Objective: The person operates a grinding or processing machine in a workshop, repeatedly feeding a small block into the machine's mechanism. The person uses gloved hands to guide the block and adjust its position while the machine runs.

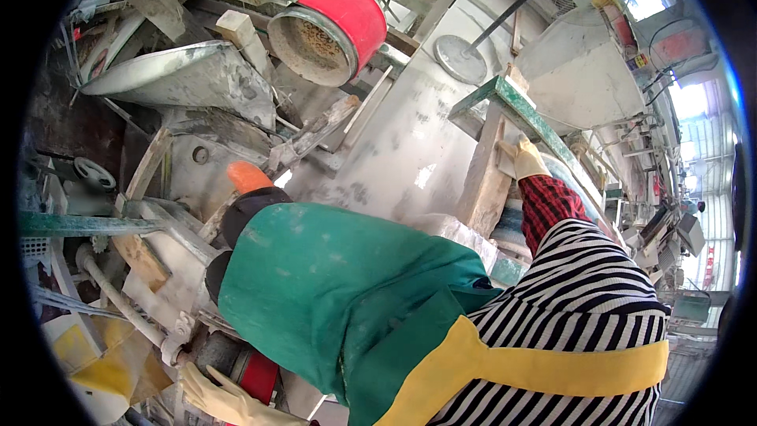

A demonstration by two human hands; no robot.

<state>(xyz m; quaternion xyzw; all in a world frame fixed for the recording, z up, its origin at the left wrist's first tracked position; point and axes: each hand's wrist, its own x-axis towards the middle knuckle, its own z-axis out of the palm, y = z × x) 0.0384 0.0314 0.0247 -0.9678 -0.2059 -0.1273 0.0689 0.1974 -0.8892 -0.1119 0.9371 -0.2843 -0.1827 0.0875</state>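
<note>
My right hand (527, 159), in a cream glove, is at the right beside an upright wooden board (482, 177). Its fingers are bent and pressed together at the board's edge, just under a green metal frame (536, 122). Whatever they grip is too small to make out. At the lower left, my left hand (217, 396), in a matching glove, has its fingers stretched out. It is close to a metal bracket (180, 335) and a red and grey cylindrical part (256, 375), and I see nothing held in it.
A green apron (339, 284) covers my lap. Ahead are a red-banded drum (347, 24), a curved dusty metal sheet (189, 83) and a round-based stand (461, 59). A green bar (87, 225) juts in from the left. A person's orange-tipped shoe (248, 177) shows beyond the apron.
</note>
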